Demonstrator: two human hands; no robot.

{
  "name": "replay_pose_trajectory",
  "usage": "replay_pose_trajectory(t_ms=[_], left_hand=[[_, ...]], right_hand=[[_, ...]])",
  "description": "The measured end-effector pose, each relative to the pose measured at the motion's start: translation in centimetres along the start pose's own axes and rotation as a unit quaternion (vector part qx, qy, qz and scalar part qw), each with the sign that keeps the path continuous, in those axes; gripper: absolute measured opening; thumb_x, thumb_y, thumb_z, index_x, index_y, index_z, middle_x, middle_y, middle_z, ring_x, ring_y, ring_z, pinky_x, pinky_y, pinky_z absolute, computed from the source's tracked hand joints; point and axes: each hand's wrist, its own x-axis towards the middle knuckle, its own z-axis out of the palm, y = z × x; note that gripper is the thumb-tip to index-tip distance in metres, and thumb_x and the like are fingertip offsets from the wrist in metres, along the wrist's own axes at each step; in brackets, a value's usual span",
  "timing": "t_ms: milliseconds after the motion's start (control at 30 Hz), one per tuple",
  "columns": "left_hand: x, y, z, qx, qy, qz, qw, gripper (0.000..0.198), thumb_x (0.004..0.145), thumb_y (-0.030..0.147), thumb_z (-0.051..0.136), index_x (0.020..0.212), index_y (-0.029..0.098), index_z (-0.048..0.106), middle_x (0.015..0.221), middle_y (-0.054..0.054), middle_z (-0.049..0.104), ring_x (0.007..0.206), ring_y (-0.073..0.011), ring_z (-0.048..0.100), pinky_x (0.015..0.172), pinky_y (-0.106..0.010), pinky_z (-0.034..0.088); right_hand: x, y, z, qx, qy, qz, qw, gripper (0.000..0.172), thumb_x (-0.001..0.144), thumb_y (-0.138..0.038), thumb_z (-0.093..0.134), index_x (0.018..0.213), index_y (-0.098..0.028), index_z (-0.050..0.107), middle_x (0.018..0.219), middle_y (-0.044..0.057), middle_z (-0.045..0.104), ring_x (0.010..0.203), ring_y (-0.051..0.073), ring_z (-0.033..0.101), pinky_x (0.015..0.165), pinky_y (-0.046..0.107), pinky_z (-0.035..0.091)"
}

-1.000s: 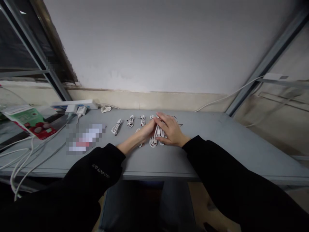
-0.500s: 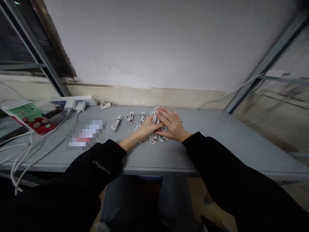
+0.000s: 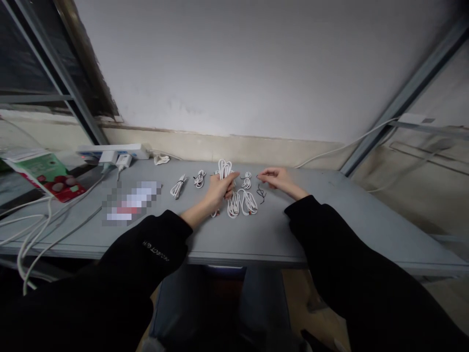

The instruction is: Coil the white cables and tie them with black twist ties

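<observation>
My left hand [image 3: 219, 190] is closed around a looped white charging cable [image 3: 224, 167], whose loops stick up above the fist. To its right, my right hand [image 3: 277, 180] pinches a thin black twist tie [image 3: 257, 176] between thumb and fingers; only a dark tip of it shows. Loose black twist ties [image 3: 261, 194] lie on the desk just below that hand. Between the hands is a small white cable coil [image 3: 246, 181] with a black tie. Nearer me lie white cable loops [image 3: 233, 205] and another cable coil [image 3: 249, 203] with a reddish end.
Tied white cables, one bundle [image 3: 178, 187] and one coil [image 3: 199, 179], lie left on the grey desk [image 3: 242, 239]. A power strip [image 3: 135, 150] with plugged-in chargers stands at the back left, near a green and red package [image 3: 54, 178]. A blurred-out item [image 3: 132, 201] lies in front.
My right hand has left the cable in my left hand and moved right, its fingers now pinched. My left hand has shifted slightly left with the cable, uncovering the coil and black ties.
</observation>
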Motion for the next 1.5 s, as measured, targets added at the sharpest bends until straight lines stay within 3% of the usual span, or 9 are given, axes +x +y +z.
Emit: replay_pose_trajectory(t_ms=[200, 400, 867, 967, 1100, 1233, 1300, 1367, 1500], left_hand=[[0.1, 0.4, -0.5, -0.004, 0.015, -0.012, 1.0, 0.039, 0.084, 0.015, 0.059, 0.058, 0.02, 0.031, 0.043, 0.01, 0.027, 0.037, -0.0037, 0.022, 0.041, -0.024, 0.016], [0.6, -0.1, -0.9, -0.003, -0.005, -0.021, 1.0, 0.036, 0.083, 0.016, 0.059, 0.058, 0.02, 0.033, 0.046, 0.008, 0.031, 0.038, -0.0045, 0.025, 0.041, -0.024, 0.016], [0.7, 0.0, -1.0, -0.018, -0.023, -0.024, 0.999, 0.028, 0.079, 0.015, 0.057, 0.061, 0.02, 0.037, 0.049, 0.004, 0.039, 0.038, -0.0051, 0.029, 0.039, -0.021, 0.019], [0.7, 0.0, -1.0, -0.018, -0.042, -0.029, 0.999, 0.023, 0.078, 0.012, 0.054, 0.061, 0.019, 0.04, 0.052, 0.002, 0.042, 0.042, -0.0059, 0.031, 0.041, -0.021, 0.021], [0.8, -0.4, -0.7, 0.035, -0.054, -0.012, 0.998, 0.017, 0.078, 0.012, 0.055, 0.064, 0.018, 0.047, 0.056, 0.001, 0.046, 0.046, -0.0073, 0.035, 0.045, -0.021, 0.025], [1.0, -0.8, -0.6, 0.098, -0.065, 0.035, 0.992, 0.022, 0.087, 0.019, 0.048, 0.066, 0.018, 0.05, 0.059, 0.0, 0.048, 0.05, -0.0094, 0.041, 0.05, -0.022, 0.03], [1.1, -1.1, -0.7, 0.146, -0.061, 0.07, 0.985, 0.024, 0.09, 0.021, 0.045, 0.066, 0.018, 0.048, 0.058, 0.001, 0.047, 0.052, -0.0107, 0.042, 0.052, -0.023, 0.031], [1.2, -1.4, -0.8, 0.194, -0.052, 0.112, 0.973, 0.024, 0.091, 0.022, 0.044, 0.067, 0.019, 0.046, 0.056, 0.002, 0.044, 0.053, -0.0113, 0.041, 0.053, -0.023, 0.031], [1.2, -1.7, -1.1, 0.278, -0.042, 0.203, 0.938, 0.02, 0.091, 0.022, 0.046, 0.071, 0.019, 0.048, 0.061, 0.003, 0.046, 0.06, -0.0122, 0.042, 0.06, -0.024, 0.032]], right_hand=[[-0.3, 0.2, -2.2, 0.153, -0.272, 0.097, 0.945, 0.026, 0.074, -0.03, 0.076, 0.09, -0.013, 0.064, 0.048, -0.009, 0.044, 0.037, 0.001, 0.025, 0.036, 0.02, 0.013], [-0.3, 2.0, -3.1, 0.145, -0.413, 0.155, 0.886, 0.032, 0.075, -0.024, 0.076, 0.102, -0.012, 0.062, 0.04, -0.014, 0.036, 0.031, 0.0, 0.019, 0.033, 0.015, 0.013], [0.3, 3.2, -2.1, 0.095, -0.387, 0.198, 0.896, 0.023, 0.065, -0.024, 0.08, 0.078, -0.012, 0.066, 0.044, -0.009, 0.047, 0.031, 0.0, 0.027, 0.03, 0.015, 0.013], [0.2, 2.9, -1.4, 0.19, -0.32, 0.159, 0.915, 0.026, 0.062, -0.025, 0.082, 0.077, -0.013, 0.064, 0.048, -0.007, 0.05, 0.035, 0.001, 0.03, 0.033, 0.016, 0.017], [0.0, 1.7, 0.4, 0.299, -0.132, 0.092, 0.941, 0.032, 0.061, -0.033, 0.083, 0.078, -0.017, 0.061, 0.048, -0.009, 0.044, 0.041, 0.004, 0.035, 0.037, 0.018, 0.021], [-0.6, 0.3, 3.0, 0.22, -0.036, 0.048, 0.974, 0.037, 0.062, -0.044, 0.081, 0.079, -0.017, 0.063, 0.056, -0.004, 0.051, 0.047, 0.007, 0.039, 0.041, 0.022, 0.027], [-1.1, -0.3, 3.9, 0.148, 0.066, -0.028, 0.986, 0.036, 0.068, -0.049, 0.076, 0.081, -0.018, 0.064, 0.063, 0.0, 0.056, 0.052, 0.01, 0.044, 0.045, 0.025, 0.033], [-1.8, -0.9, 4.4, 0.051, 0.166, -0.126, 0.977, 0.031, 0.076, -0.05, 0.068, 0.082, -0.019, 0.065, 0.074, 0.004, 0.062, 0.062, 0.014, 0.051, 0.054, 0.028, 0.041], [-2.6, -1.7, 4.3, -0.096, 0.272, -0.283, 0.915, 0.022, 0.09, -0.039, 0.056, 0.082, -0.021, 0.065, 0.076, 0.004, 0.064, 0.064, 0.016, 0.053, 0.062, 0.032, 0.044]])
